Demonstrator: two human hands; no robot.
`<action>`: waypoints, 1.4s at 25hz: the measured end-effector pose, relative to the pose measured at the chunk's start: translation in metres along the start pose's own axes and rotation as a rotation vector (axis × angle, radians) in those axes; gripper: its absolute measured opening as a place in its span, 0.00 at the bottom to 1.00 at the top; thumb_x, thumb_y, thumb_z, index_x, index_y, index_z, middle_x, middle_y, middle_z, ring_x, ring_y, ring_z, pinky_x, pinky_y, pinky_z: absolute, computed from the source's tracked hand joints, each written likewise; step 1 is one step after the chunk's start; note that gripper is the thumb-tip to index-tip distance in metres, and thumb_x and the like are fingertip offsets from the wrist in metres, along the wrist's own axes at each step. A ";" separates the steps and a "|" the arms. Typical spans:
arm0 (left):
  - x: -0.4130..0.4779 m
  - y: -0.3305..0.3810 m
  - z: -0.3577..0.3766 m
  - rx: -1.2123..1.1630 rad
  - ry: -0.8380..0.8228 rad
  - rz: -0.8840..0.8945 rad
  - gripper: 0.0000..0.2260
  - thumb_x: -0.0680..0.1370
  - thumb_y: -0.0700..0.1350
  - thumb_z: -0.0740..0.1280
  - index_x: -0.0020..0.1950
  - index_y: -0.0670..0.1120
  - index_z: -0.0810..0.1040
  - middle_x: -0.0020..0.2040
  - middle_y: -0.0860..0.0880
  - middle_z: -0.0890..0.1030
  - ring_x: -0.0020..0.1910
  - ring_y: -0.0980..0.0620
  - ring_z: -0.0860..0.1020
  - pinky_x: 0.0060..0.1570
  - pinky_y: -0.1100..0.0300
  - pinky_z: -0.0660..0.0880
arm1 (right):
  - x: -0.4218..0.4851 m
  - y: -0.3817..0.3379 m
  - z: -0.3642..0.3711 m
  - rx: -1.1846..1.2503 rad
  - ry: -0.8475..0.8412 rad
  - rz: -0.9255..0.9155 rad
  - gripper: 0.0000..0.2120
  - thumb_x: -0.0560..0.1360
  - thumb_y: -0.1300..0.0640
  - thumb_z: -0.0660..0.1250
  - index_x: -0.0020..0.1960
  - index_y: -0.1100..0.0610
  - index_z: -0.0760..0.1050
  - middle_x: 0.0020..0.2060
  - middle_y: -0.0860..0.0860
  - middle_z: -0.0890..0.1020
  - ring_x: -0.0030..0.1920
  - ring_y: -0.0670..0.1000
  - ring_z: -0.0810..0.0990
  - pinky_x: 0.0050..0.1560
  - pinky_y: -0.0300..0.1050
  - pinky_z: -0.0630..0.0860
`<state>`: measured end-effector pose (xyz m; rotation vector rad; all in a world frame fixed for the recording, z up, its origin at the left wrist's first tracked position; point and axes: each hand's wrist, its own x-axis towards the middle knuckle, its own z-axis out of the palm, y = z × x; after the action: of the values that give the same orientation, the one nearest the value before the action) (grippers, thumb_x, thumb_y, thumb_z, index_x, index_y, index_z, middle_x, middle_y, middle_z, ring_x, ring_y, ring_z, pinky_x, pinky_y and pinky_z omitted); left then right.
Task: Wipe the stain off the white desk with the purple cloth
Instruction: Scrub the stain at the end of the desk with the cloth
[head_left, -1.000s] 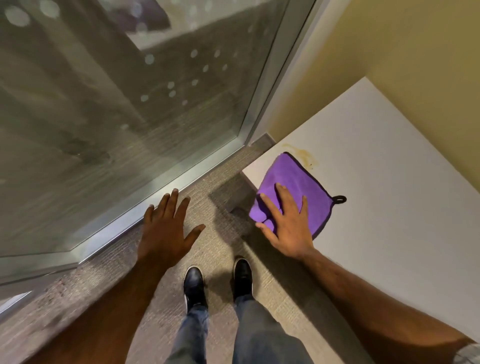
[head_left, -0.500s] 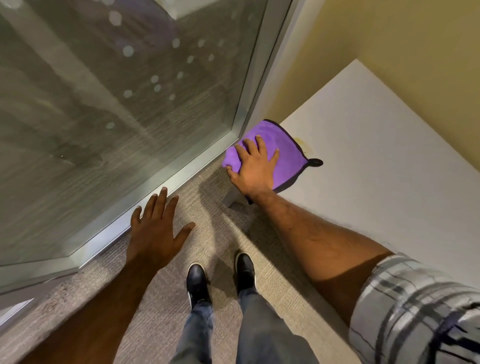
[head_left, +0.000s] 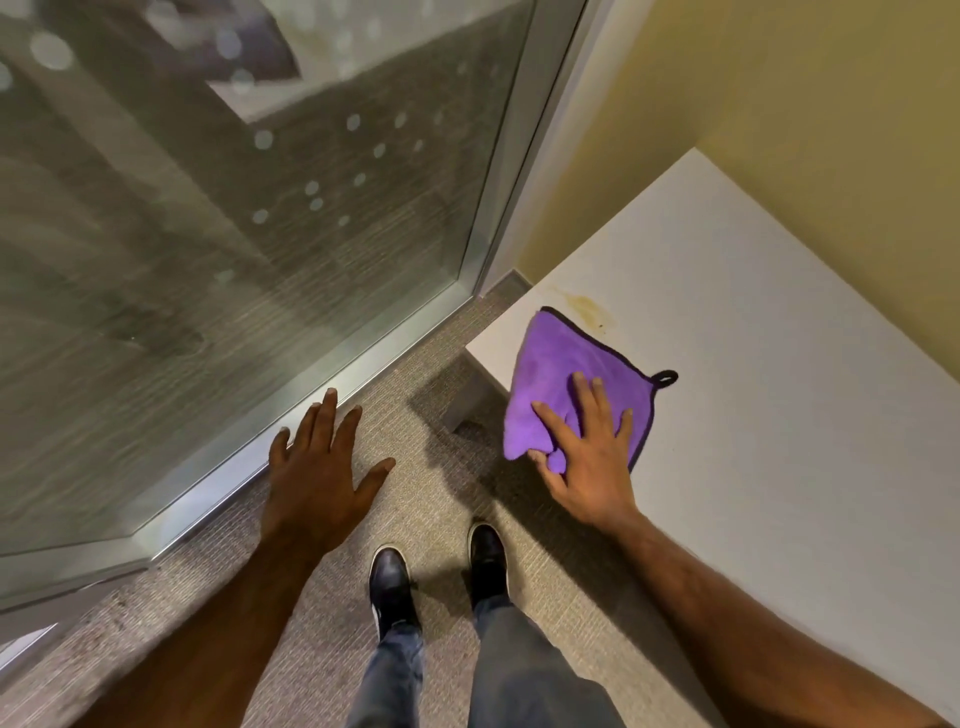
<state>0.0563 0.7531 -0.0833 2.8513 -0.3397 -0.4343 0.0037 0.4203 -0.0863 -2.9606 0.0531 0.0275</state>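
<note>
A purple cloth (head_left: 563, 371) with a dark hem and a hanging loop lies flat near the left end of the white desk (head_left: 779, 364). My right hand (head_left: 592, 447) presses on the cloth's near part, fingers spread, with the thumb tucked at its hanging edge. A yellowish-brown stain (head_left: 589, 307) shows on the desk just beyond the cloth's far corner, uncovered. My left hand (head_left: 317, 467) hovers open over the carpet, away from the desk, holding nothing.
A glass wall with frosted dots (head_left: 234, 234) and a metal frame runs along the left. A yellow wall (head_left: 805, 104) backs the desk. My two dark shoes (head_left: 441, 577) stand on grey carpet beside the desk's edge.
Half a second ago my right hand had pushed the cloth far over the stain; now it has drawn the cloth back toward me, uncovering the stain. The left hand has stayed put.
</note>
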 end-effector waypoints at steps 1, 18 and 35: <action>0.001 0.001 -0.001 -0.001 0.004 0.002 0.38 0.76 0.70 0.45 0.77 0.48 0.61 0.81 0.43 0.53 0.78 0.42 0.58 0.71 0.38 0.56 | 0.004 0.000 0.000 -0.003 -0.017 0.068 0.31 0.77 0.34 0.58 0.78 0.41 0.59 0.81 0.56 0.48 0.81 0.59 0.43 0.73 0.75 0.44; 0.017 0.038 0.009 -0.024 -0.003 0.017 0.38 0.75 0.71 0.44 0.75 0.48 0.63 0.79 0.42 0.60 0.77 0.41 0.59 0.71 0.36 0.56 | 0.029 0.004 -0.007 0.150 0.060 -0.069 0.19 0.76 0.47 0.67 0.66 0.46 0.78 0.71 0.56 0.69 0.71 0.57 0.67 0.65 0.66 0.65; 0.034 0.049 0.015 -0.100 0.003 -0.013 0.37 0.74 0.70 0.50 0.75 0.48 0.63 0.78 0.43 0.62 0.78 0.43 0.57 0.72 0.37 0.52 | 0.163 0.044 -0.023 0.131 -0.159 0.295 0.56 0.60 0.19 0.61 0.79 0.39 0.43 0.80 0.58 0.48 0.79 0.64 0.46 0.71 0.78 0.44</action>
<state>0.0732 0.6950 -0.0934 2.7578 -0.2903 -0.4374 0.1648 0.3671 -0.0755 -2.7827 0.4512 0.2860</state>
